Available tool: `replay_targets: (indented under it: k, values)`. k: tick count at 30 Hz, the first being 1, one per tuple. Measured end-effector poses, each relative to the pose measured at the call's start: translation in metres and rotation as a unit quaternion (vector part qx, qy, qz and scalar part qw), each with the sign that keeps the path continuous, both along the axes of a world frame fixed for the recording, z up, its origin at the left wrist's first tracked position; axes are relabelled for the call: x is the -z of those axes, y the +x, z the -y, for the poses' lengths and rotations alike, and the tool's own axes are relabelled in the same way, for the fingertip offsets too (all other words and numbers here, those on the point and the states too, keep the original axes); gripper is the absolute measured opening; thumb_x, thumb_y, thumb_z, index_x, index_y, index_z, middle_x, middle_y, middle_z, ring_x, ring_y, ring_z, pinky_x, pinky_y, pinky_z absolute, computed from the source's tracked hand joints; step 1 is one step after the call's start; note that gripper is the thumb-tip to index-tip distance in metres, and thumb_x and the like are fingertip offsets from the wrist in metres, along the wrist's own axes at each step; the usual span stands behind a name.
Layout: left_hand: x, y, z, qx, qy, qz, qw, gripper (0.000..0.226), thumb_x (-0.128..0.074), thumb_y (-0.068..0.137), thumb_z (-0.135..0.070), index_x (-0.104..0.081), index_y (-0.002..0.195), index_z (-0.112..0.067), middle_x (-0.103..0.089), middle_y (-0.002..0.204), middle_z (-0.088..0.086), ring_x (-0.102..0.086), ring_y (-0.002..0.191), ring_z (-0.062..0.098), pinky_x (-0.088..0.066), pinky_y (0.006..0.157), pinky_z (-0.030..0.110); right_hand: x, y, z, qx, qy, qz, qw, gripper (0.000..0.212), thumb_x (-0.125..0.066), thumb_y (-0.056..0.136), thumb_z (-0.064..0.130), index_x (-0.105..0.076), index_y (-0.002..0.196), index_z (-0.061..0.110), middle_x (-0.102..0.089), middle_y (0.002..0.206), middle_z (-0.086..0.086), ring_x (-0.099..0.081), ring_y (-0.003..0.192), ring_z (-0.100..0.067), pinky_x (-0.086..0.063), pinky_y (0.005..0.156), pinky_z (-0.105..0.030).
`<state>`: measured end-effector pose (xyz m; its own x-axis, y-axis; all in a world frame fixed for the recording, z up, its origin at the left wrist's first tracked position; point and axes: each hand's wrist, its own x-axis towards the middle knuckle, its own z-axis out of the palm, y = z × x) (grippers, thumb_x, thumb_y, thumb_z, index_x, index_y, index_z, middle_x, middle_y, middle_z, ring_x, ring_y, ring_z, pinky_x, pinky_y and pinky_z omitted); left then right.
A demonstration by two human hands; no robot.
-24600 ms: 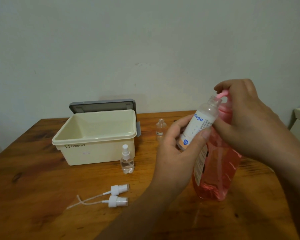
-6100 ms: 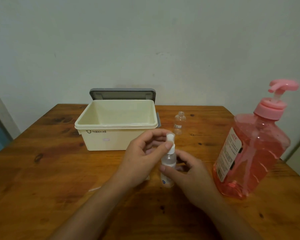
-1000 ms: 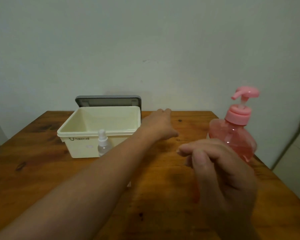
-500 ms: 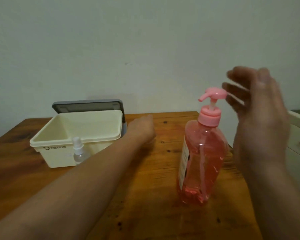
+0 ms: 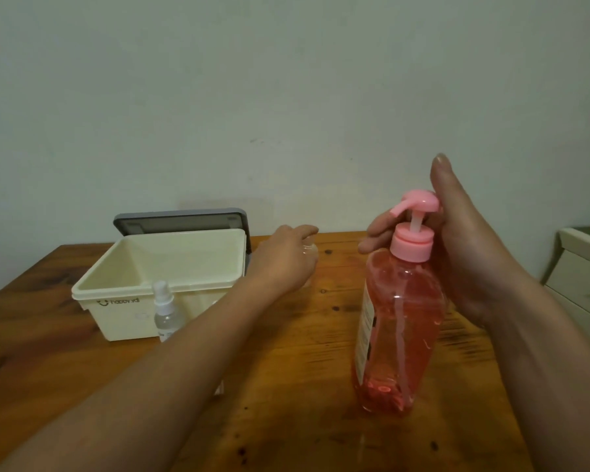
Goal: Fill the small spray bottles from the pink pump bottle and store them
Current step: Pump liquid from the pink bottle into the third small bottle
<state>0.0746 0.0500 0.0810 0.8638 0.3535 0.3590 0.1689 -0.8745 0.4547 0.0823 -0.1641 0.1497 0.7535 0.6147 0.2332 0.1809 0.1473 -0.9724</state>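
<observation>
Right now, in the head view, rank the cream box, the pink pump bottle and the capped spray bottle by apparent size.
1. the cream box and the pink pump bottle: about alike; the bottle stands nearer, so unranked.
2. the capped spray bottle: clearly smallest.

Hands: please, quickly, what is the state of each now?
Left hand: grips the small bottle.
Right hand: holds the pink bottle at its pump.

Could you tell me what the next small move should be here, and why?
Probably the left hand should lift the small clear bottle and bring its mouth under the nozzle of the pink pump bottle. That hand appears curled round the small bottle, which stands apart from the pump, while the right hand cups the pump head, seemingly ready to press.
</observation>
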Motion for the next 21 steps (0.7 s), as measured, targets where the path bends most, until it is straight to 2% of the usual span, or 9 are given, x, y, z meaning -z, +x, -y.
replay_targets:
  k: [3,5,7,9,12,16,19,21]
  values:
    - [-0.008,-0.023,0.012,0.032,-0.055,0.024,0.998,0.050,-0.061,0.090,-0.038,-0.049,0.138,-0.040,-0.058,0.130,-0.001,-0.060,0.114,0.021,-0.049,0.094,0.036,0.001,0.001,0.001,-0.002,0.007,-0.009,1.000,0.077,-0.040,0.078,0.077,-0.071,0.075,0.006,-0.071,0.084,-0.025,-0.072,0.076,-0.030,-0.059,0.061,-0.033]
    - [-0.012,-0.039,0.020,0.046,-0.080,0.051,0.994,0.053,-0.064,0.089,-0.040,-0.047,0.139,-0.039,-0.059,0.126,-0.007,-0.060,0.111,0.015,-0.050,0.096,0.038,0.001,0.001,0.001,-0.001,0.015,-0.016,1.000,0.072,-0.042,0.082,0.074,-0.069,0.073,0.008,-0.069,0.075,-0.022,-0.070,0.075,-0.032,-0.057,0.063,-0.037]
    - [-0.015,-0.053,0.026,0.057,-0.114,0.082,0.988,0.054,-0.067,0.088,-0.040,-0.046,0.137,-0.038,-0.056,0.114,-0.018,-0.059,0.101,0.004,-0.052,0.089,0.029,0.002,0.000,0.000,0.008,0.010,-0.016,1.000,0.065,-0.045,0.080,0.071,-0.068,0.068,0.011,-0.066,0.065,-0.017,-0.068,0.075,-0.033,-0.055,0.070,-0.039]
    - [-0.018,-0.065,0.031,0.074,-0.181,0.113,0.974,0.051,-0.071,0.085,-0.038,-0.048,0.131,-0.035,-0.057,0.104,-0.025,-0.060,0.092,-0.006,-0.051,0.080,0.015,0.003,-0.002,-0.002,0.027,0.010,-0.012,1.000,0.057,-0.049,0.078,0.067,-0.067,0.066,0.015,-0.063,0.060,-0.014,-0.070,0.073,-0.030,-0.055,0.070,-0.039]
    - [-0.023,-0.082,0.041,0.118,-0.280,0.158,0.940,0.041,-0.076,0.082,-0.033,-0.057,0.119,-0.032,-0.064,0.104,-0.020,-0.061,0.092,-0.010,-0.050,0.073,0.006,0.004,-0.003,-0.003,0.046,0.013,-0.002,0.999,0.053,-0.050,0.077,0.068,-0.067,0.067,0.018,-0.062,0.059,-0.012,-0.070,0.071,-0.029,-0.056,0.061,-0.034]
    - [-0.030,-0.101,0.052,0.176,-0.305,0.180,0.918,0.033,-0.073,0.085,-0.035,-0.065,0.118,-0.034,-0.069,0.105,-0.019,-0.062,0.098,-0.007,-0.052,0.081,0.012,0.005,-0.003,-0.004,0.054,0.015,0.005,0.998,0.055,-0.053,0.072,0.072,-0.068,0.067,0.019,-0.063,0.060,-0.012,-0.069,0.070,-0.029,-0.056,0.058,-0.032]
    - [-0.036,-0.106,0.059,0.208,-0.309,0.171,0.912,0.035,-0.070,0.086,-0.039,-0.066,0.121,-0.035,-0.069,0.106,-0.020,-0.062,0.100,-0.004,-0.055,0.086,0.019,0.006,-0.003,-0.004,0.058,0.010,0.009,0.998,0.058,-0.053,0.069,0.074,-0.068,0.067,0.019,-0.064,0.059,-0.011,-0.067,0.059,-0.023,-0.053,0.053,-0.030]
    - [-0.039,-0.107,0.063,0.227,-0.311,0.164,0.908,0.038,-0.071,0.086,-0.040,-0.066,0.123,-0.034,-0.069,0.105,-0.021,-0.062,0.100,-0.003,-0.054,0.087,0.019,0.006,-0.003,-0.005,0.062,0.011,0.011,0.998,0.057,-0.053,0.070,0.074,-0.068,0.066,0.019,-0.064,0.059,-0.009,-0.064,0.054,-0.019,-0.051,0.049,-0.027]
